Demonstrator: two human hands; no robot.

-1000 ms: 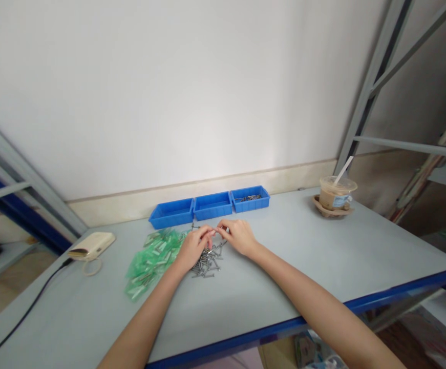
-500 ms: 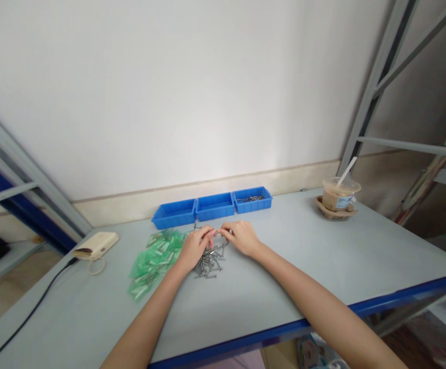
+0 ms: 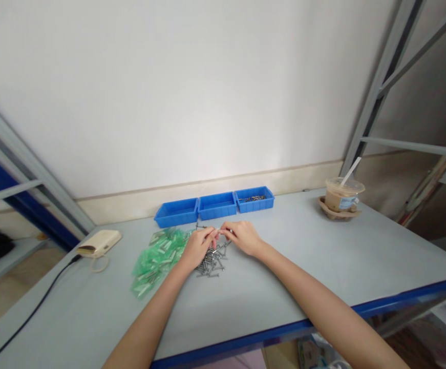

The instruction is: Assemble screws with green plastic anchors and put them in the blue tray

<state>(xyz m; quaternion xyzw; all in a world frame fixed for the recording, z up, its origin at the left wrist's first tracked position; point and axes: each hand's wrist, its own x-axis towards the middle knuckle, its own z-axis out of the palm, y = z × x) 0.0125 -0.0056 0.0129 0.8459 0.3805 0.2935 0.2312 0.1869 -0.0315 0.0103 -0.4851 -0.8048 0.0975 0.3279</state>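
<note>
My left hand (image 3: 198, 248) and my right hand (image 3: 245, 238) meet fingertip to fingertip just above a pile of metal screws (image 3: 211, 264). My left fingers are pinched around a small whitish piece, mostly hidden. The right thumb and forefinger are closed too, with a bit of metal that looks like a screw showing between them. Left of my left hand lies a thin green plastic bag (image 3: 154, 262) with whitish, elongated pieces in it. One screw (image 3: 199, 226) lies behind the left hand.
Three blue bins stand along the wall: left bin (image 3: 175, 219), middle bin (image 3: 217, 211) and right bin (image 3: 255, 205), the last holding small metal pieces. A cream-coloured device (image 3: 102, 242) with a black cable lies left. A drink cup (image 3: 340, 197) sits in a cardboard holder at right.
The view has shifted slightly, so everything sits a little further right. Both hands keep their pinch at the same spot; only the fingers move slightly.
</note>
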